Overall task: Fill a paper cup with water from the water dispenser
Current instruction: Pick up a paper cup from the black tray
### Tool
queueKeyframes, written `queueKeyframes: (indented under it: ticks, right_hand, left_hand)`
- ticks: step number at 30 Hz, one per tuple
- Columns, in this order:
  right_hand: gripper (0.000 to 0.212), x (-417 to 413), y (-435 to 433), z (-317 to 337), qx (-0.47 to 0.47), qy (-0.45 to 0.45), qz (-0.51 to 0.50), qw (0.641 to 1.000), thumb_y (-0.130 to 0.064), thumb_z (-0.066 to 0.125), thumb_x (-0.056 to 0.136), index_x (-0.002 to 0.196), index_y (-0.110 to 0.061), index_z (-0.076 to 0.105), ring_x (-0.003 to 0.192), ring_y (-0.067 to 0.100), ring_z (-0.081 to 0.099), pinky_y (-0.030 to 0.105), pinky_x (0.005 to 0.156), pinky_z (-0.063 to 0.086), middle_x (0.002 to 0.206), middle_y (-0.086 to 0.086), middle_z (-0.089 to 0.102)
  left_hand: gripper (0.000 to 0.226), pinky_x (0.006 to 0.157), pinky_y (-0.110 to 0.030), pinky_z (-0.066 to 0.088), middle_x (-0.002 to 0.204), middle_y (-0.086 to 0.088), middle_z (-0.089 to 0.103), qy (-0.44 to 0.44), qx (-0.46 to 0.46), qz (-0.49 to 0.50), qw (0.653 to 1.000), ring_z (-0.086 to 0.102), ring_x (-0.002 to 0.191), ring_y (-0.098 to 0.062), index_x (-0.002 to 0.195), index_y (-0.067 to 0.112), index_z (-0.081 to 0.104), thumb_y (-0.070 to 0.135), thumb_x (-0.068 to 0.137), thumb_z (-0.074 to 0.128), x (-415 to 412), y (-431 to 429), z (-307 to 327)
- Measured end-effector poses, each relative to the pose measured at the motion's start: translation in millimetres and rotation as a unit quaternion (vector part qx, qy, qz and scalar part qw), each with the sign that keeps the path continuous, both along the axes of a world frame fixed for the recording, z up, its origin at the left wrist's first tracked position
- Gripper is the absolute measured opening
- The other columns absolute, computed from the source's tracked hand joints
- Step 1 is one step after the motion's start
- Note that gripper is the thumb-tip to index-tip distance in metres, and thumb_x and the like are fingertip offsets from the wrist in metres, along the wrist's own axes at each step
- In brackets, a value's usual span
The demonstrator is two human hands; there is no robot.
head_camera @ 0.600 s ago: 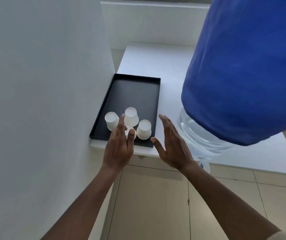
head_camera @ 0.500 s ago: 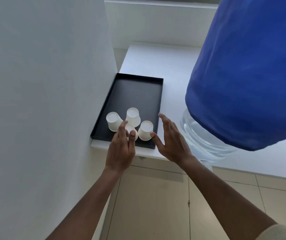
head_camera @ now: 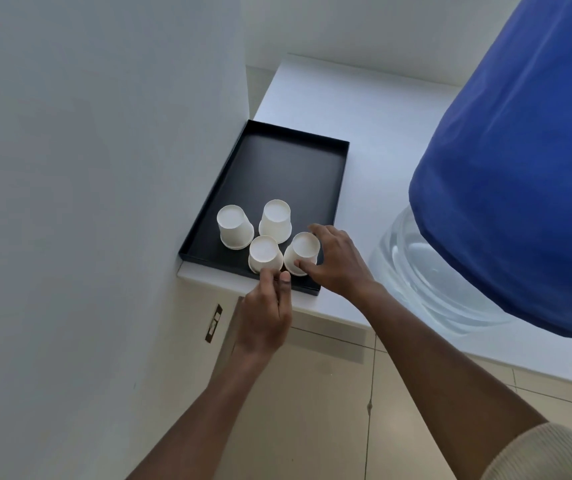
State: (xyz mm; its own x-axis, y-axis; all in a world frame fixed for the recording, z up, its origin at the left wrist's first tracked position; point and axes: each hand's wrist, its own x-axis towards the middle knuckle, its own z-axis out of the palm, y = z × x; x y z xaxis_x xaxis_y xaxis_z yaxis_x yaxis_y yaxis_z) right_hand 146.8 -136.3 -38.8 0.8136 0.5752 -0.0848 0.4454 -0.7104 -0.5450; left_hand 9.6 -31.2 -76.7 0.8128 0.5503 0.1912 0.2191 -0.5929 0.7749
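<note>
Four white paper cups stand upside down at the near end of a black tray (head_camera: 295, 168). My right hand (head_camera: 340, 265) is closed on the front right paper cup (head_camera: 303, 249), thumb on its near side and index finger behind it. My left hand (head_camera: 264, 317) has its fingertips bunched against the near lower edge of the front middle cup (head_camera: 264, 252); whether they pinch it is hidden. Behind stand the left cup (head_camera: 234, 226) and the back cup (head_camera: 276, 220). The dispenser's clear water bottle (head_camera: 416, 271), under a blue cover (head_camera: 520, 185), is to the right.
The tray lies on a white counter (head_camera: 364, 109), flush against a white wall (head_camera: 104, 168) on the left. The covered bottle overhangs the counter's right side. Beige floor tiles (head_camera: 312, 393) lie below the counter's front edge.
Both hands moved forward onto the front cups. The right hand went from spread open beside the tray to closed around the front right cup; the left fingertips dropped to the front middle cup's edge.
</note>
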Motion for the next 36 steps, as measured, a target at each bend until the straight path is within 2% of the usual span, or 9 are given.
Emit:
queueKeyframes:
  ticks: [3,6,9,13,16,18,21,28,36]
  right_hand:
    - [0.059,-0.3,0.6,-4.9,0.008,-0.008,0.002,1.0,-0.032,0.082,0.087,0.138,-0.011,0.059,0.121,0.034,0.058,0.04,0.099,0.049,0.132,0.009,0.065]
    - [0.054,-0.7,-0.5,-6.8,0.018,-0.023,-0.001,1.0,-0.029,0.082,0.085,0.133,-0.011,0.062,0.115,0.032,0.059,0.039,0.093,0.051,0.127,0.008,0.068]
    - [0.05,0.8,-3.9,-6.1,0.043,-0.04,-0.012,0.998,-0.028,0.081,0.083,0.127,-0.011,0.063,0.108,0.031,0.059,0.036,0.087,0.05,0.121,0.006,0.069]
    - [0.046,3.2,-8.4,-3.6,0.082,-0.052,-0.021,0.995,-0.029,0.081,0.08,0.118,-0.01,0.065,0.098,0.027,0.06,0.034,0.085,0.049,0.113,0.004,0.07]
    - [0.049,4.2,-10.6,-1.9,0.105,-0.054,-0.028,0.993,-0.037,0.077,0.077,0.116,-0.01,0.065,0.096,0.025,0.061,0.033,0.085,0.05,0.112,0.004,0.072]
    - [0.051,5.2,-11.8,-2.2,0.116,-0.053,-0.036,0.991,-0.038,0.077,0.076,0.117,-0.011,0.066,0.096,0.023,0.062,0.032,0.085,0.05,0.113,0.004,0.072]
    - [0.05,5.1,-13.4,-2.7,0.13,-0.056,-0.045,0.989,-0.033,0.081,0.076,0.118,-0.011,0.066,0.095,0.02,0.062,0.036,0.084,0.054,0.115,0.005,0.072]
    - [0.051,5.0,-17.2,-4.0,0.16,-0.08,-0.051,0.983,-0.027,0.085,0.077,0.121,-0.013,0.064,0.095,0.011,0.059,0.045,0.074,0.063,0.118,0.002,0.07]
    - [0.052,-1.4,-17.4,4.0,0.197,-0.088,-0.048,0.975,-0.025,0.086,0.077,0.122,-0.015,0.064,0.091,0.008,0.06,0.038,0.07,0.062,0.117,-0.001,0.068]
  left_hand:
    - [0.022,0.056,-0.033,0.036,0.072,0.006,0.06,0.001,-0.005,0.005,1.0,0.065,0.07,-0.033,0.107,0.013,0.056,0.031,0.107,0.044,-1.5,0.9,-6.6]
    - [0.025,0.059,-0.035,0.047,0.081,0.002,0.071,0.002,-0.007,0.007,1.0,0.066,0.066,-0.025,0.111,0.014,0.057,0.037,0.104,0.05,-0.6,0.8,-13.3]
    - [0.029,0.064,-0.04,0.055,0.082,0.001,0.072,0.018,-0.011,0.004,1.0,0.067,0.064,-0.024,0.118,0.014,0.058,0.035,0.098,0.06,3.1,-0.7,-20.4]
    - [0.051,0.07,-0.041,0.056,0.08,-0.002,0.07,0.024,-0.015,-0.006,1.0,0.068,0.074,-0.027,0.137,0.009,0.053,0.029,0.093,0.07,12.4,-2.9,-22.4]
    - [0.073,0.072,-0.039,0.057,0.075,-0.002,0.074,0.046,-0.03,-0.011,0.998,0.071,0.078,-0.028,0.152,0.009,0.041,0.036,0.09,0.072,23.4,-6.3,-21.6]
    - [0.079,0.073,-0.042,0.058,0.079,-0.006,0.078,0.06,-0.052,-0.004,0.997,0.073,0.081,-0.033,0.155,0.013,0.037,0.04,0.089,0.072,32.7,-10.0,-24.6]
    - [0.075,0.073,-0.043,0.057,0.094,-0.012,0.08,0.068,-0.061,0.018,0.996,0.073,0.09,-0.039,0.152,0.015,0.042,0.04,0.089,0.074,43.5,-14.4,-28.9]
    - [0.062,0.072,-0.046,0.057,0.094,-0.018,0.079,0.062,-0.046,0.033,0.997,0.072,0.088,-0.044,0.144,0.01,0.051,0.034,0.091,0.074,50.4,-15.5,-35.1]
    - [0.056,0.074,-0.046,0.058,0.096,-0.019,0.079,0.056,-0.027,0.035,0.997,0.073,0.089,-0.042,0.141,0.007,0.056,0.034,0.094,0.071,50.3,-15.4,-31.3]
